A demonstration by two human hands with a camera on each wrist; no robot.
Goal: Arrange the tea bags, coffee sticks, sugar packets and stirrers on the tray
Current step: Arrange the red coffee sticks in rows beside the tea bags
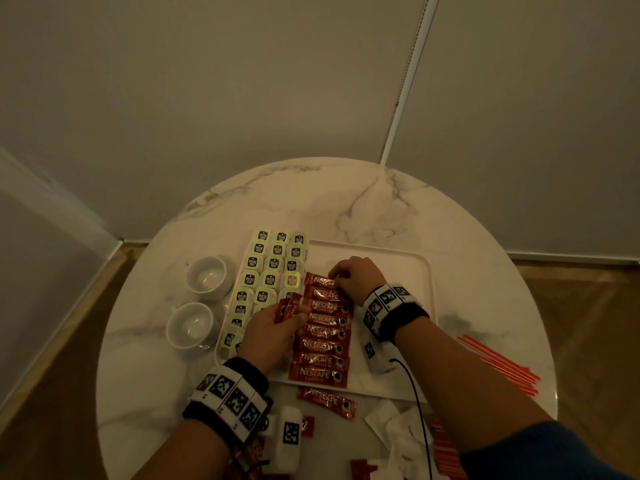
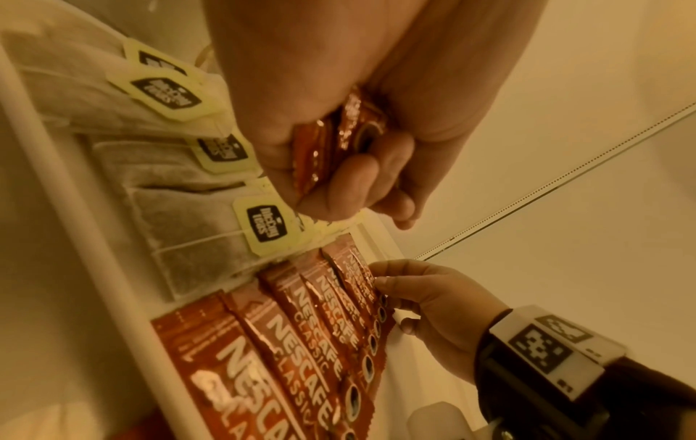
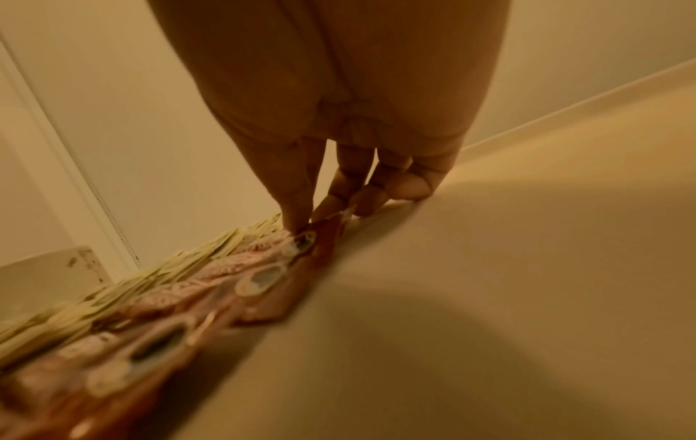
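Because the coffee sticks (image 1: 323, 332) are being laid as an overlapping column down the middle of the white tray (image 1: 420, 271), each new one has to be tucked at the far end, and that is where the right hand (image 1: 353, 277) works: its thumb and fingertips (image 3: 297, 220) pinch the end of the farthest stick, probably to square it against its neighbours. The left hand (image 1: 273, 332) is curled round a small bunch of spare sticks (image 2: 339, 143) (at least 2 show, the exact count is hidden in the fist), held just beside the column so the next one can be passed across quickly. The tea bags (image 1: 268, 268) already fill the tray's left side in 3 columns, tags up, touching the red column's left edge. The right part of the tray is bare, likely kept for the rest: the red stirrers (image 1: 498, 363) lie on the marble table (image 1: 346, 199) well to the right of the tray, and 1 loose stick (image 1: 327, 401) lies just off its near edge. Pale packets (image 1: 391, 424) near the person may be sugar; I cannot tell. 2 white cups (image 1: 197, 303) stand left of the tray.
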